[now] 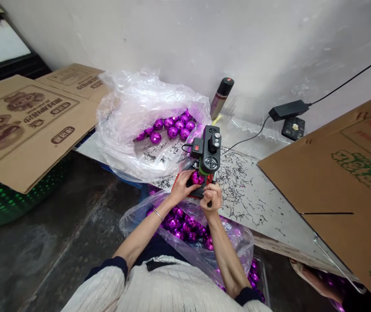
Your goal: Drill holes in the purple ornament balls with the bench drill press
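Note:
A small black drill press [211, 149] stands on the white tabletop [270, 203]. Under its head sits a shiny purple ball [197, 177], with the fingers and thumb of my left hand [182, 187] around its left side. My right hand [211, 198] is closed around a dark lever handle at the right of the machine. Behind and to the left, several purple balls [172, 132] lie in an open clear plastic bag [123, 112]. More purple balls [188, 225] fill another clear bag at my lap, below my hands.
A spray can [221, 97] stands by the wall. Black power adapter [288, 110] and its cable lie at the back right. Cardboard flanks both sides [25, 121]. Small dark bits litter the tabletop. A person's foot [312, 279] shows at the lower right.

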`<move>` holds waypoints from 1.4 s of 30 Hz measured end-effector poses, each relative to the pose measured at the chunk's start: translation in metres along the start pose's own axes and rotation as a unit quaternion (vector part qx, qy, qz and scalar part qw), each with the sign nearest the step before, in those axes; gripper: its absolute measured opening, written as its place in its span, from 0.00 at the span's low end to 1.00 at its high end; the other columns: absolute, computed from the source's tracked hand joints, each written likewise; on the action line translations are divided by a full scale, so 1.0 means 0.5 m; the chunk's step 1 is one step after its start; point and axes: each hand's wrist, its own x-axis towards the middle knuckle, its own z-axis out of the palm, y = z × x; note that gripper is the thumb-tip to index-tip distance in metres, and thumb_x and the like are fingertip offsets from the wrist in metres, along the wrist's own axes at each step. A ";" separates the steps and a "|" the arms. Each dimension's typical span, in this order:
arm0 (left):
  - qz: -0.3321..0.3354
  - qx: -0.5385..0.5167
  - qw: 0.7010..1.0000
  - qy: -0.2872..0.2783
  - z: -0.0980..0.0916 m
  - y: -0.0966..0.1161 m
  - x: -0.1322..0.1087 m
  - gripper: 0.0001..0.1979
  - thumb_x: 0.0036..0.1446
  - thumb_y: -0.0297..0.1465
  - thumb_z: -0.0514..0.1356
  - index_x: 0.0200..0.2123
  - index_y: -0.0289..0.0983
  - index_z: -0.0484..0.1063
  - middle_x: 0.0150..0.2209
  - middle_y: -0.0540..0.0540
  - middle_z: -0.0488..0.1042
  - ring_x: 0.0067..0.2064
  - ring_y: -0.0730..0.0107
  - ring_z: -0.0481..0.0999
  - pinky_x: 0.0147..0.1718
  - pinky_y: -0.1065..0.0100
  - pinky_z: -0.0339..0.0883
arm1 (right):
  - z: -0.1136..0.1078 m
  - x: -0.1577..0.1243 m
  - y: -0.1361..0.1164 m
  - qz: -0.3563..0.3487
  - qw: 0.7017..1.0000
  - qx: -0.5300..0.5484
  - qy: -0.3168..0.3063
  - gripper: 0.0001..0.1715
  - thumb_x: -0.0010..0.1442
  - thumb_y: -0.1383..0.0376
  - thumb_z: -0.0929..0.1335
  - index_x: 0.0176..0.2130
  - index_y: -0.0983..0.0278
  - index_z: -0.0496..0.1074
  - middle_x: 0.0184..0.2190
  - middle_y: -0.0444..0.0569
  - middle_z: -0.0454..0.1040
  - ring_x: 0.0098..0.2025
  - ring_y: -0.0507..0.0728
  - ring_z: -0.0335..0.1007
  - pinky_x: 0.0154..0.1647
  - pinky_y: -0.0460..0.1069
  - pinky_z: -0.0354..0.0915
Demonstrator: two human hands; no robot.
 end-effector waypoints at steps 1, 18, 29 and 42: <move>0.001 0.000 1.000 0.002 0.001 0.000 0.001 0.29 0.62 0.44 0.66 0.61 0.39 0.69 0.57 0.36 0.76 0.60 0.51 0.75 0.60 0.46 0.68 | -0.002 0.006 -0.001 -0.007 1.000 -0.002 0.001 0.19 0.73 0.62 0.58 0.29 0.60 0.62 0.26 0.42 0.68 0.26 0.50 0.65 0.30 0.49 0.64; 0.173 0.177 0.966 -0.070 -0.068 0.049 -0.214 0.44 0.49 0.62 0.65 0.58 0.35 0.72 0.48 0.35 0.81 0.52 0.50 0.80 0.52 0.52 0.72 | -0.031 0.094 -0.048 0.092 0.995 0.020 -0.011 0.19 0.68 0.71 0.61 0.25 0.61 0.65 0.24 0.43 0.70 0.28 0.51 0.69 0.31 0.49 0.62; -0.339 0.231 0.900 0.150 -0.286 -0.078 0.267 0.30 0.68 0.48 0.56 0.62 0.30 0.67 0.60 0.24 0.72 0.63 0.41 0.72 0.60 0.48 0.64 | -0.026 0.088 -0.046 0.079 0.997 0.019 -0.004 0.19 0.68 0.71 0.62 0.24 0.60 0.64 0.23 0.43 0.69 0.27 0.52 0.69 0.29 0.49 0.61; -0.222 0.266 0.937 0.035 -0.267 -0.142 0.268 0.46 0.52 0.31 0.74 0.70 0.31 0.55 0.67 0.25 0.59 0.68 0.36 0.63 0.65 0.48 0.60 | -0.024 0.089 -0.045 0.067 0.997 0.026 -0.009 0.18 0.66 0.74 0.61 0.26 0.61 0.63 0.25 0.42 0.68 0.28 0.51 0.68 0.30 0.49 0.61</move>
